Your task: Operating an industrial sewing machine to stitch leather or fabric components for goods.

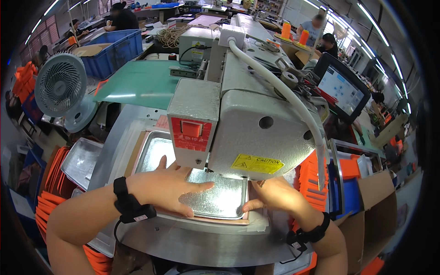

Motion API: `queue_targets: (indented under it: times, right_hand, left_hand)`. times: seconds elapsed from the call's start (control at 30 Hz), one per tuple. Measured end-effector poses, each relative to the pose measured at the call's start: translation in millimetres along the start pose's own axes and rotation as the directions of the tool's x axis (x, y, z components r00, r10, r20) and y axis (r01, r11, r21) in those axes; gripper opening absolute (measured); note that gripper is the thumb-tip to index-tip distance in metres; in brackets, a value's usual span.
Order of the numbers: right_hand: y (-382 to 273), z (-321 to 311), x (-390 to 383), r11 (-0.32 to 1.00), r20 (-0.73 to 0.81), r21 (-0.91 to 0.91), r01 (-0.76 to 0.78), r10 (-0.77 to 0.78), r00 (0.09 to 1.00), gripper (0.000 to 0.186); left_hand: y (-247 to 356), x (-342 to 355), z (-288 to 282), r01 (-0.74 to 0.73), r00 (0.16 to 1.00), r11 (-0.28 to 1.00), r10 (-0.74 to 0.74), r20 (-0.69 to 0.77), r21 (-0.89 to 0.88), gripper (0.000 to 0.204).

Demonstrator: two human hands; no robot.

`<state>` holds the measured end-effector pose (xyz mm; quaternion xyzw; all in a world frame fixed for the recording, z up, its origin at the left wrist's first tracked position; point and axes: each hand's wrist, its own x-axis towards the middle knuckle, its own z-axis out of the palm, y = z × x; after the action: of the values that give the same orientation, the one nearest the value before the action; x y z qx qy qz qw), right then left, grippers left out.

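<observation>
The person's left hand is open, fingers spread across the shiny silver rectangular metal tray. The right hand has its thumb at the tray's near right corner; its fingers are hidden, so from where I stand I can't tell whether it grips. The tray lies toward the front edge of the smooth grey metal bed, partly beneath a bulky grey-painted machine head. Past the bed's left edge sit stacked bright-orange pieces.
</observation>
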<state>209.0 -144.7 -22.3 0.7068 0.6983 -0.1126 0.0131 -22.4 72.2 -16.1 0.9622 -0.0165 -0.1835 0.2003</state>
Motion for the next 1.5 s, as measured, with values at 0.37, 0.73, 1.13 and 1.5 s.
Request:
queue_targets:
  times: [0.37,0.73,1.13,1.5]
  right_hand:
    - [18,-19,24,0.893,0.114,0.426,-0.147,0.108,0.988,0.081]
    - [65,3,27,0.974,-0.143,0.215,-0.07,0.102,0.984,0.087]
    - [87,-5,5,0.877,0.112,0.454,-0.157,0.118,0.987,0.113]
    - [98,9,2,0.888,0.038,0.448,-0.107,0.1,0.994,0.087]
  left_hand:
    - [-31,20,-14,-0.11,0.99,0.988,0.099,-0.103,-0.106,0.076]
    - [-10,17,-57,0.056,0.994,0.771,-0.101,-0.034,-0.635,0.071]
    - [7,37,-36,0.072,0.976,0.631,-0.205,-0.076,-0.772,0.078]
    - [5,43,-25,0.043,0.97,0.702,-0.2,-0.138,-0.711,0.084]
